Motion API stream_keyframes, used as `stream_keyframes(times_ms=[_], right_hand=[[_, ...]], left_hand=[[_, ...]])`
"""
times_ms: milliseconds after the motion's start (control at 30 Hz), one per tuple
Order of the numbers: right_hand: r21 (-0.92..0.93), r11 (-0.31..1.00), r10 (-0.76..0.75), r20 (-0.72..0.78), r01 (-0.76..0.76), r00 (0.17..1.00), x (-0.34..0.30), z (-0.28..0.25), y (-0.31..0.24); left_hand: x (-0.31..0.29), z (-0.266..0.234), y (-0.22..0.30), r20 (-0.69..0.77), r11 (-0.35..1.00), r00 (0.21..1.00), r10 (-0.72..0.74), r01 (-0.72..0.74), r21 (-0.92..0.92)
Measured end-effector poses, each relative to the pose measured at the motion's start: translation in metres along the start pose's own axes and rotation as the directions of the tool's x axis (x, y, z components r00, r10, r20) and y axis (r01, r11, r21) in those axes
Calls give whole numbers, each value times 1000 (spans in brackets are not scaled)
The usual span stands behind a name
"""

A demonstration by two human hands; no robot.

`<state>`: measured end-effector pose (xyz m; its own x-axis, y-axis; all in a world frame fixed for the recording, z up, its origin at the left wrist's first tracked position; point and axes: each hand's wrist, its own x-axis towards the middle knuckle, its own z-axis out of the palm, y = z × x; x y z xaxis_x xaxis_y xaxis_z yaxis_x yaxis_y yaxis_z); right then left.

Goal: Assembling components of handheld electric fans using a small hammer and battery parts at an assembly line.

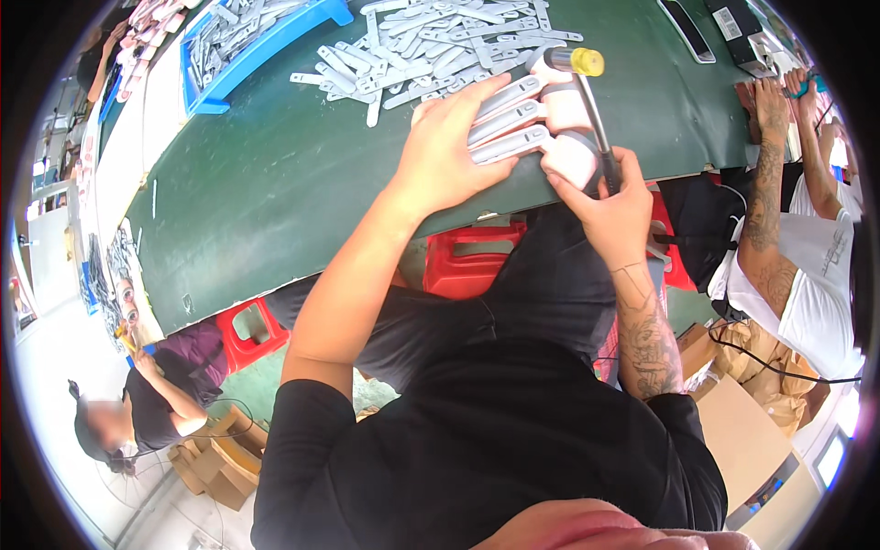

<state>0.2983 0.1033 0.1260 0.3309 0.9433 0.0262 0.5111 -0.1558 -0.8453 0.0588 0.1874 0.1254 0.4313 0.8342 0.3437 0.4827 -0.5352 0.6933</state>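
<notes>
On the green table's near edge, my left hand [449, 151] is wrapped round three pale pink items with grey strip-like handles [509, 144] and rounded heads [570, 160], lying side by side. Its thumb presses along the nearest one and its fingers go over the far side. My right hand [619, 206] is closed on the dark grip of a small hammer [594, 115]. The hammer's metal shaft runs away from me across the rounded heads, and its yellow-faced head [587, 61] is beyond them. My right thumb and fingertips are close to the nearest head.
Many loose grey strips [431, 50] are piled on the green table [275, 183] beyond my hands. A blue bin [247, 69] of similar parts stands at far left. A phone [687, 32] and a box [738, 37] lie far right. Co-workers sit on both sides.
</notes>
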Motion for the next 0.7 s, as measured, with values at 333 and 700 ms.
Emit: stream_keyframes(times_ms=[333, 700], right_hand=[[136, 984, -128, 92, 115, 988, -21, -28, -18], [-203, 913, -269, 356, 355, 895, -44, -70, -52]], left_hand=[[-19, 13, 10, -209, 992, 976, -69, 90, 92], [-12, 20, -6, -226, 995, 974, -4, 26, 93]])
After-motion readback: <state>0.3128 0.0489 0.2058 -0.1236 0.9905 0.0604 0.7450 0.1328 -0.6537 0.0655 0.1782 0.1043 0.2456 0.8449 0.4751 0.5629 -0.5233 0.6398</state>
